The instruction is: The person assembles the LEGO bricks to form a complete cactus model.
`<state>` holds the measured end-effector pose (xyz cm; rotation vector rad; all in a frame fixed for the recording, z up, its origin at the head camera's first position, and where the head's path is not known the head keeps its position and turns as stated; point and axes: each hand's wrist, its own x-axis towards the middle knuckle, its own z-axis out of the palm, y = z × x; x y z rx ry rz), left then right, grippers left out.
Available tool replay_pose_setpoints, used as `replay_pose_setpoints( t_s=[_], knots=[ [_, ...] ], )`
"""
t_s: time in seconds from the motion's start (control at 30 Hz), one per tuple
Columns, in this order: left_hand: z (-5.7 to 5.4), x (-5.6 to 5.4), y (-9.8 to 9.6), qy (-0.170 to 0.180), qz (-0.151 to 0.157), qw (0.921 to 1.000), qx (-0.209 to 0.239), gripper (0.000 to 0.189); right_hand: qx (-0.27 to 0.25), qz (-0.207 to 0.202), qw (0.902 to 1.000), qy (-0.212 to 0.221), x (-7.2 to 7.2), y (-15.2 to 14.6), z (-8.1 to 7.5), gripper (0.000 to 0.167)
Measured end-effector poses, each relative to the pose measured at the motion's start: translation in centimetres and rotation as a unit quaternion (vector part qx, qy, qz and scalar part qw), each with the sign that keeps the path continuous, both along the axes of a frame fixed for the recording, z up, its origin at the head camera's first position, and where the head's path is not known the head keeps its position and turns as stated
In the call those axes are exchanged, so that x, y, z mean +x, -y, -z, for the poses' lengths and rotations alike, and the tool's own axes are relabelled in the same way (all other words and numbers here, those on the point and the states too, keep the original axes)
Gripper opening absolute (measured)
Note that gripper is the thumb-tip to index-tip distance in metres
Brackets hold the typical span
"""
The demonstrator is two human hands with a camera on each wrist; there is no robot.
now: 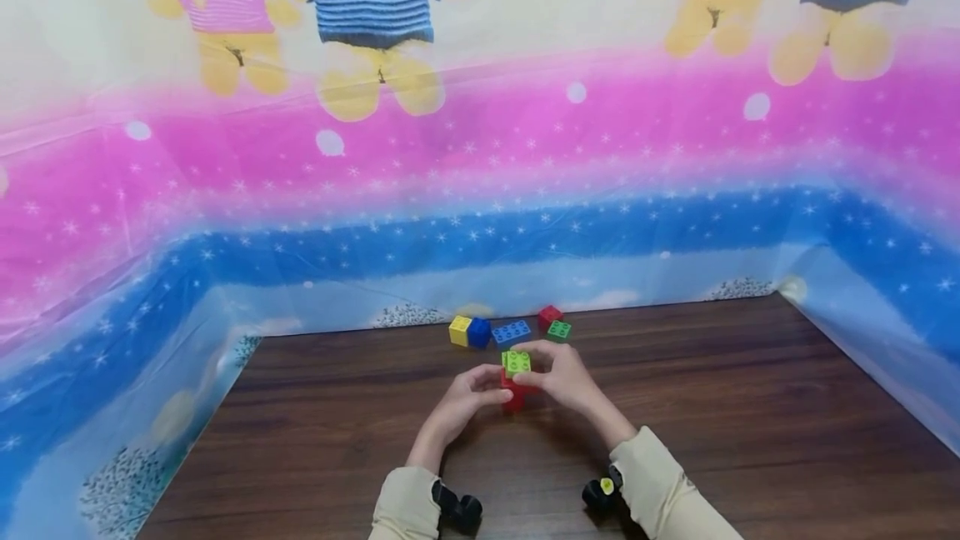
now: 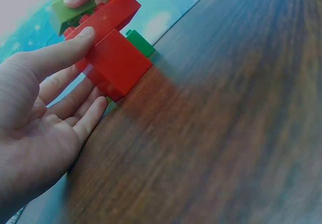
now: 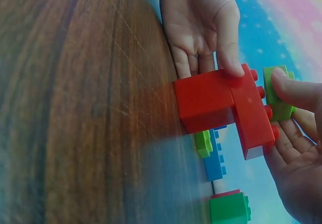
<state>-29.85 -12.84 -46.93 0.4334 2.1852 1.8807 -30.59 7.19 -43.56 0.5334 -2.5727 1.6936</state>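
Two red toy building bricks are stacked on the table: a tall block (image 3: 206, 100) below and a longer, thinner brick (image 3: 251, 113) across its top, overhanging. My left hand (image 1: 463, 402) grips this stack from the left, thumb on the long brick's near side and fingers behind. Between thumb and fingers, my right hand (image 1: 566, 377) pinches a light green brick (image 3: 276, 93) just above the studs of the long red brick. A narrow gap shows between them in the right wrist view. Another light green brick (image 3: 203, 143) peeks out behind the stack.
Farther back on the wooden table (image 1: 315, 415) lie a yellow brick (image 1: 460, 330), a dark blue brick (image 1: 478, 332), a long blue brick (image 1: 512, 333), a red brick (image 1: 549, 317) and a green brick (image 1: 558, 331). A printed cloth (image 1: 525, 232) hangs along the table's back and sides.
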Motion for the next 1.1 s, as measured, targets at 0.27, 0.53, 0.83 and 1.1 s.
replay_pose_setpoints(
  t_s=[0.27, 0.53, 0.83, 1.1],
  knots=[
    [0.09, -0.18, 0.01, 0.003, 0.006, 1.0000, 0.004, 0.045, 0.026, -0.026, 0.9993, -0.009, -0.08, -0.02, -0.01, 0.037],
    [0.01, -0.16, 0.00, 0.002, 0.001, 1.0000, -0.002, 0.045, 0.034, -0.037, 0.9987, -0.010, -0.29, -0.05, 0.00, 0.037],
    [-0.03, -0.04, -0.04, -0.002, 0.000, 1.0000, 0.000, 0.042, 0.038, -0.052, 0.9978, -0.019, -0.42, -0.09, 0.16, 0.037],
    [0.02, -0.05, -0.10, -0.011, 0.002, 0.9999, 0.002, 0.038, 0.040, -0.059, 0.9971, -0.026, -0.49, -0.04, 0.26, 0.037]
  ],
)
